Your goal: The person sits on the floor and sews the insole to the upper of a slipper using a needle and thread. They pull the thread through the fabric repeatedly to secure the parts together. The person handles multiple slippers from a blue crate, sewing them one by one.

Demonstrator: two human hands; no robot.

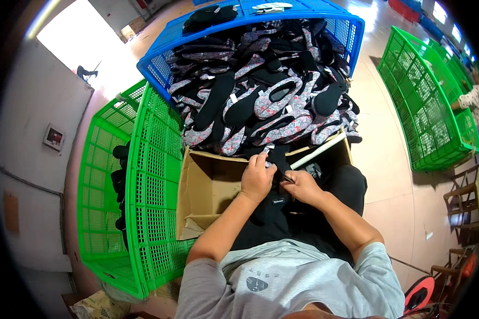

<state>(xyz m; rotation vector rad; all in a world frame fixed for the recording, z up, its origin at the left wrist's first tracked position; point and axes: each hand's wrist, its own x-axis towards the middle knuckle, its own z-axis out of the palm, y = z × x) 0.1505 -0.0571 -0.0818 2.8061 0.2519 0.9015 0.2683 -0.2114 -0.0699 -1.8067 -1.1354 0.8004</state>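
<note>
My left hand (pixel 258 174) is closed on a black cloth item (pixel 277 157), probably a slipper, above an open cardboard box (pixel 218 181). Something small and whitish, like a tag, shows at its fingertips. Close beside it, my right hand (pixel 303 187) pinches a thin dark tool (pixel 287 177) whose tip points at the black item; its exact kind is hard to make out. Just beyond both hands lies a heap of slippers (pixel 277 98) with black soles and grey-and-red patterned uppers, several with white tags.
The heap spills from a blue plastic crate (pixel 356 32). A white tube (pixel 318 151) slants across the box's right side. Green crates (pixel 157 212) stand on the left, with black items inside. Another green crate (pixel 418 106) is at the right, beside another person's arm (pixel 469 100).
</note>
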